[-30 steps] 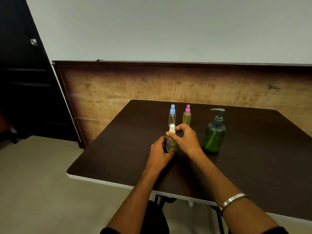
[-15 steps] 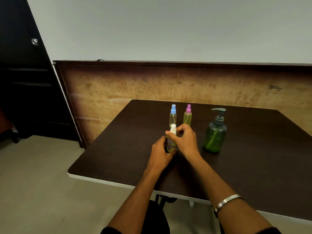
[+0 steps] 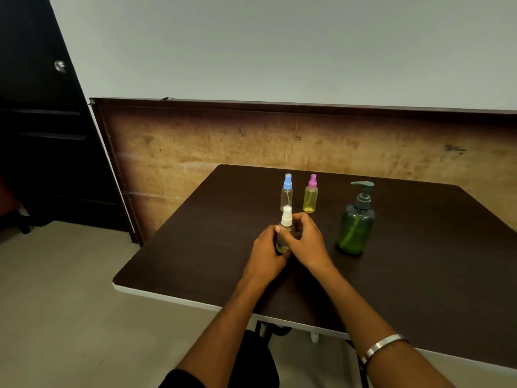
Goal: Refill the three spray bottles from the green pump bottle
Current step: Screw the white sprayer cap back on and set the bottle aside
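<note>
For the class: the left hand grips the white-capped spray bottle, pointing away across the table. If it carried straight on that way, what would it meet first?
Probably the blue-capped spray bottle, standing just beyond the left hand and white-capped bottle; depth is uncertain.

Plain room: dark table point(image 3: 419, 275), bare wall point(image 3: 279, 51), black door point(image 3: 36, 121).

Dim, even indoor light is falling across the room, leaving the dark table point(image 3: 419, 261) nearly featureless and the door point(image 3: 36, 121) at far left sinking into black. Soft shadows are pooling under the two hands. A faint sheen is showing on the green pump bottle point(image 3: 355, 229) and a bright glint on the metal bangle point(image 3: 383, 344). The wide-angle lens is bending the wall panel point(image 3: 195, 144) and door edge outward, and detail is softening slightly toward the frame's corners.
</note>
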